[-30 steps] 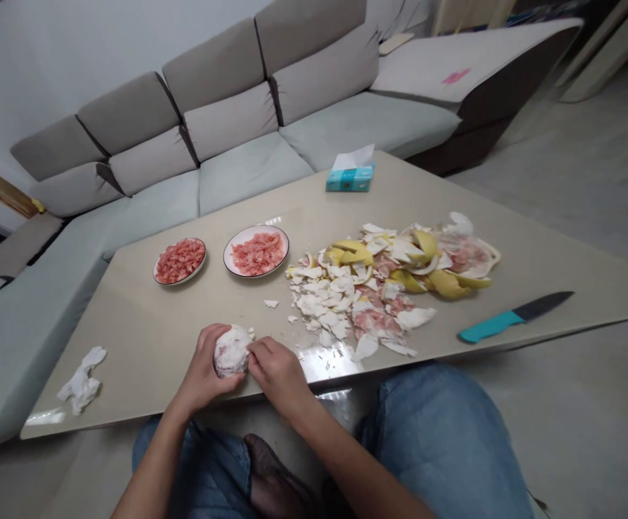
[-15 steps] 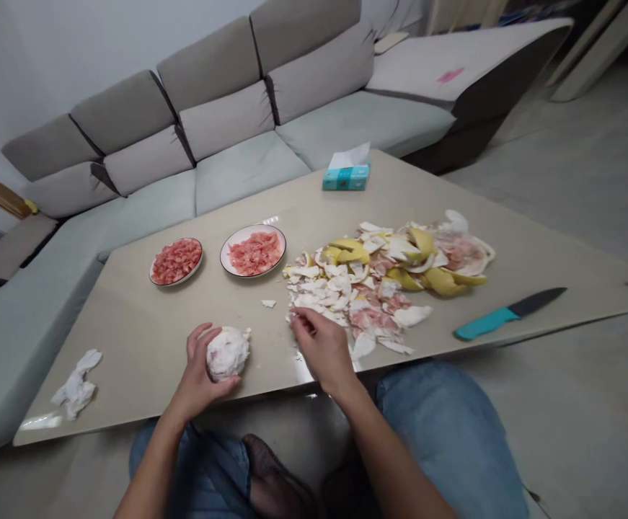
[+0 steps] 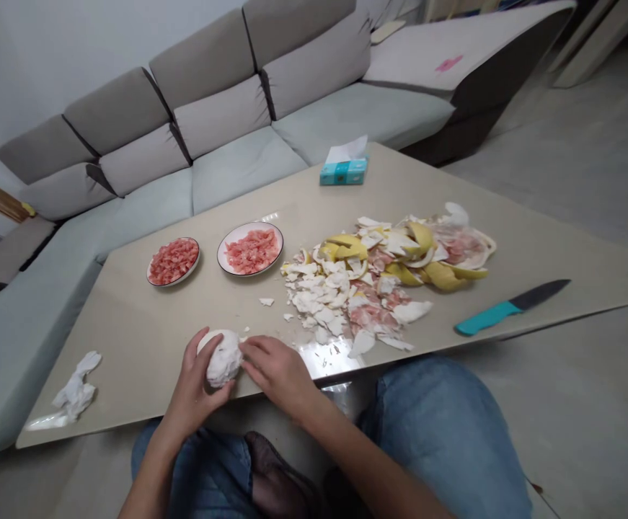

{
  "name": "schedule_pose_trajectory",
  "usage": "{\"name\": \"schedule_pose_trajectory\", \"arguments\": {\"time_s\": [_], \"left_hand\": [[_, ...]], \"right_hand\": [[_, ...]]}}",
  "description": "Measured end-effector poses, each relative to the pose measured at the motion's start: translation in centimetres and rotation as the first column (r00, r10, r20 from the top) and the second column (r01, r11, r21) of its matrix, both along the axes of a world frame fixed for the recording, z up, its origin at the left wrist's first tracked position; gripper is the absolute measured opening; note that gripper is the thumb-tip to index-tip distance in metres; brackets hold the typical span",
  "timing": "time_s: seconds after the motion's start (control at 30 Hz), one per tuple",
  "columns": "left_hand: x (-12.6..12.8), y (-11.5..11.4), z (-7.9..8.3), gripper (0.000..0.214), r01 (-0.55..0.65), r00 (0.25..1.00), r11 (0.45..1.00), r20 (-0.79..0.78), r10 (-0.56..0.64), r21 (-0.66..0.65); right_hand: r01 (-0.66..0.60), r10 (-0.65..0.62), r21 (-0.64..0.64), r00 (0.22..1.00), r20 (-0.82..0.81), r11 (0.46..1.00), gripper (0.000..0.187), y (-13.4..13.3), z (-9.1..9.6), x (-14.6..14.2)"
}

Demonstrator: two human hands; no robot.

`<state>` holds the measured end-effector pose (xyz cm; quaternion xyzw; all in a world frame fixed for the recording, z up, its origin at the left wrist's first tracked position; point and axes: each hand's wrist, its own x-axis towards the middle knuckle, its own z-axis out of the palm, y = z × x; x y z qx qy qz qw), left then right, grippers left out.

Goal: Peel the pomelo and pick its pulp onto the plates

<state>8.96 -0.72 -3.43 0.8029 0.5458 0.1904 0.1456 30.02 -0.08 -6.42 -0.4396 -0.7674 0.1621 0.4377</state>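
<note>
"While your left hand (image 3: 192, 382) cups the round fruit (image 3: 223, 360), what surface shows?"

"White, matte, pithy. Roughly a ball, outline uneven. It is between your two hands at the near edge of the glossy beige table (image 3: 146, 360)."

"Other materials?"

"Right of your hands, a loose heap: curved, smooth yellow rinds (image 3: 443, 277), torn white pith flakes (image 3: 319, 295), thin pinkish skins. A few crumbs apart, towards the plates. Two dark-rimmed plates, left plate (image 3: 169, 284) and right plate (image 3: 231, 238), each bearing moist, broken pink pulp. Far side, a soft blue tissue pack (image 3: 343, 173), white sheet sticking up. Far left, a crumpled tissue (image 3: 77, 386). Near the right edge, a knife (image 3: 513, 308): turquoise handle, dark blade pointing away from you."

"Your hands' pose?"

"Left: gripping the fruit, fingers spread over its far side, thumb low on the near side. Right hand (image 3: 280, 375): knuckles up, fingers drawn in towards the thumb, tips at the fruit's right side. Both forearms slant inward from your lap."

"Hard to make out?"

"Whether your right fingertips are closed on pith or merely touch it: can't tell. Left fingers cover part of the fruit; its underside is hidden, so contact with the table is uncertain. Forearms and denim knees cut off by the lower border. Lower layers of the heap buried."
</note>
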Motion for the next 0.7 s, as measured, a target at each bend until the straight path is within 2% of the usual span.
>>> {"name": "schedule_pose_trajectory", "arguments": {"time_s": [0.1, 0.23, 0.33, 0.43, 0.5, 0.6, 0.7], "left_hand": [[-0.1, 0.1, -0.3, 0.072, -0.013, 0.999, 1.000, 0.030, 0.013, 0.001], [-0.3, 0.5, -0.7, 0.070, -0.009, 1.000, 0.997, 0.025, 0.008, 0.074], [-0.4, 0.6, -1.0, 0.070, -0.011, 1.000, 0.995, 0.030, 0.008, 0.102], [-0.4, 0.6, -1.2, 0.069, -0.013, 0.999, 0.994, 0.040, 0.009, 0.113], [-0.5, 0.6, -1.3, 0.069, -0.029, 0.999, 0.992, 0.046, 0.024, 0.121], [-0.6, 0.6, -1.5, 0.069, -0.048, 0.998, 0.991, 0.052, 0.042, 0.128], [-0.8, 0.7, -1.6, 0.070, -0.044, 0.997, 0.990, 0.065, 0.035, 0.131]], "right_hand": [[-0.034, 0.028, 0.099, 0.998, 0.065, 0.994, 0.019, 0.0, -0.7, -1.3], [-0.024, -0.016, 0.256, 0.988, 0.153, 0.966, 0.015, 0.5, -1.7, -1.7], [-0.012, -0.046, 0.310, 0.983, 0.177, 0.951, 0.015, 0.7, -2.2, -2.2], [-0.001, -0.047, 0.284, 0.986, 0.162, 0.959, 0.014, 0.9, -2.3, -2.7], [-0.009, -0.016, 0.212, 0.993, 0.115, 0.977, 0.014, 1.1, -1.9, -2.9], [-0.074, 0.076, 0.083, 0.997, -0.021, 0.994, 0.014, 1.4, -1.2, -2.4], [-0.135, 0.139, 0.052, 0.987, -0.085, 0.989, 0.016, 1.3, -0.9, -1.8]]}}
